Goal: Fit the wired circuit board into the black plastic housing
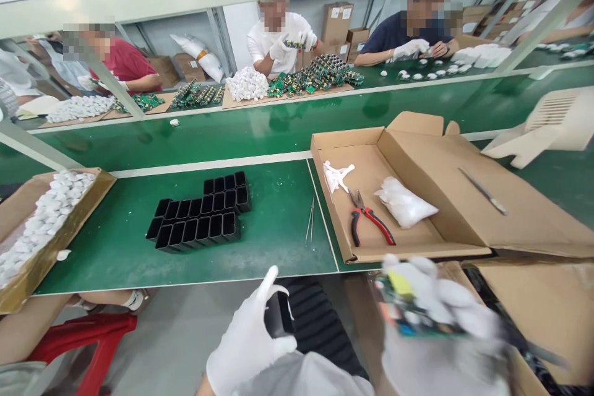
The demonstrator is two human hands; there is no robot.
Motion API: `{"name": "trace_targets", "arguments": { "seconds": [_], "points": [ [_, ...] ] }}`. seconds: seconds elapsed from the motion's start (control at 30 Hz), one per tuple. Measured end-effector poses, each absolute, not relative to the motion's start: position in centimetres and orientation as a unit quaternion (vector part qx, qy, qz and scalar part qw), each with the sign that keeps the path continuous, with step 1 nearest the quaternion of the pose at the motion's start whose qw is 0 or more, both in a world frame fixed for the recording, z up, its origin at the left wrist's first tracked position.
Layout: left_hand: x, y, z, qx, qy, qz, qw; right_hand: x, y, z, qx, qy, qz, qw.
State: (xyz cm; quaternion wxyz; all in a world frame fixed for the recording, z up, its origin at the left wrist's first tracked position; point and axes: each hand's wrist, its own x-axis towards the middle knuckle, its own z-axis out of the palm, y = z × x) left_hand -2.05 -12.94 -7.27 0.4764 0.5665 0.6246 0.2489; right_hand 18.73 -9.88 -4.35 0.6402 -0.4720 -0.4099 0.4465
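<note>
White-gloved, my left hand (244,340) is closed around a small open-topped black plastic case (278,317), held just off the table's front edge. On the right, my right hand (457,306), also gloved and smeared by motion, grips a green circuit board (411,320) with a yellow part on it. The two hands are well apart. Several similar black cases (195,213) stand grouped in rows on the green table (273,253). Tweezers (310,223) lie to the right of them.
An open cardboard box (445,247) holds red-handled pliers (371,219) and a white bag (406,203); a knife-like tool (483,190) lies on its flap. At left is a carton of white pieces (55,204). Several co-workers sit across the bench by piled circuit boards (320,74).
</note>
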Motion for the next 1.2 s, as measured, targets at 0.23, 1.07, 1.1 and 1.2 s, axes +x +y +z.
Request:
{"name": "trace_targets", "arguments": {
  "seconds": [0.23,1.07,1.1,1.2],
  "points": [
    [-2.3,-12.8,-6.6,0.631,0.399,0.475,0.466,15.7,-6.9,-5.0,-0.377,-0.141,0.669,0.625],
    [-0.9,-9.2,-6.6,0.76,0.541,0.359,-0.028,14.7,-6.1,-6.4,-0.461,-0.547,0.593,0.37],
    [-0.9,-9.1,-6.6,0.761,0.536,0.364,-0.019,14.7,-6.0,-6.4,-0.455,-0.552,0.59,0.374],
    [-1.0,-8.7,-6.5,0.765,0.526,0.371,0.013,14.9,-6.0,-6.4,-0.448,-0.55,0.591,0.384]
  ]
}}
